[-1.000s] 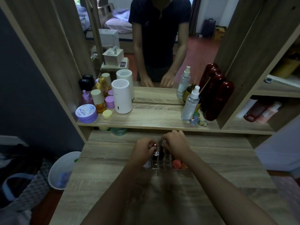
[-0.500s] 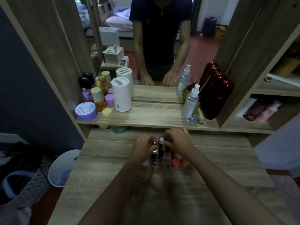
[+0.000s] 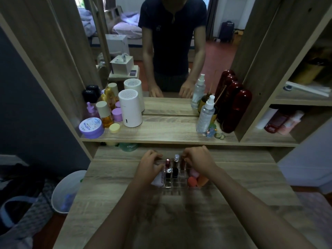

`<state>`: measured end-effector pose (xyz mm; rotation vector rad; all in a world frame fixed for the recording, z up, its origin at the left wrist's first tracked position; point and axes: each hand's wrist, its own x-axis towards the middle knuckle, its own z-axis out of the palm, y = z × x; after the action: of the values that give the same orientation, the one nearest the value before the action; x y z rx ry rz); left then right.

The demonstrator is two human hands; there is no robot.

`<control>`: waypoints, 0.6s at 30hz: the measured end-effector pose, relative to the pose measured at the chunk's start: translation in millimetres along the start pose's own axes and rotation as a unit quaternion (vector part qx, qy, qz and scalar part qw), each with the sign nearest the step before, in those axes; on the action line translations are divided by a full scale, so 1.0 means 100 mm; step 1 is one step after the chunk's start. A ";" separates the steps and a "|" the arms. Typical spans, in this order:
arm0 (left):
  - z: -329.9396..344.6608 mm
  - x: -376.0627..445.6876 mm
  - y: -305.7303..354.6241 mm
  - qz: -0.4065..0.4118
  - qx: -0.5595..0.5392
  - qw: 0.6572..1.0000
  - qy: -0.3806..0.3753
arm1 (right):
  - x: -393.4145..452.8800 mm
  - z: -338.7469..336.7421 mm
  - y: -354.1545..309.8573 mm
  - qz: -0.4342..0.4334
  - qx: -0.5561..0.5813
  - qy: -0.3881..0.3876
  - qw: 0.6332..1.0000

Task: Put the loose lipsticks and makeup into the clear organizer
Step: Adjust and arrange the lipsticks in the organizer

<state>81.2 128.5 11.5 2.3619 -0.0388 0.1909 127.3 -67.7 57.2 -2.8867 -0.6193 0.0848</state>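
The clear organizer (image 3: 173, 186) stands on the wooden desk (image 3: 242, 178), straight in front of me. Several lipsticks stand in its slots, among them a red-capped one (image 3: 167, 162), a silver-capped one (image 3: 176, 157) and a dark red one (image 3: 182, 165). Orange and pink makeup sponges (image 3: 191, 180) fill its right compartment. A white tube (image 3: 158, 180) lies in its left end. My left hand (image 3: 150, 166) curls around the organizer's left side. My right hand (image 3: 199, 159) has its fingertips pinched on the dark red lipstick at the back.
On the shelf above stand purple jars (image 3: 91, 127), a white cylinder (image 3: 130, 110), a spray bottle (image 3: 205, 115) and dark red bottles (image 3: 235, 110). Behind them a mirror shows a person. A green jar (image 3: 128, 146) sits under the shelf. A white bin (image 3: 67, 191) stands left of the desk.
Both hands have drawn apart from over the middle of the organizer toward its two sides, so the standing lipsticks now show between them. The organizer has stayed in place.
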 end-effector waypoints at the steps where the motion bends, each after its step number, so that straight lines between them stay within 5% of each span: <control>1: -0.02 -0.01 -0.02 0.002 0.003 1.000 0.003 | 0.00 0.00 0.01 0.001 0.001 0.001 1.000; 18: -0.12 -0.11 -0.22 -0.014 0.010 1.000 0.018 | -0.08 -0.04 0.10 0.026 0.040 0.016 0.999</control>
<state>70.5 152.0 2.7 2.3770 0.0127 0.2216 124.6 -80.1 59.4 -2.8217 -0.5217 0.0684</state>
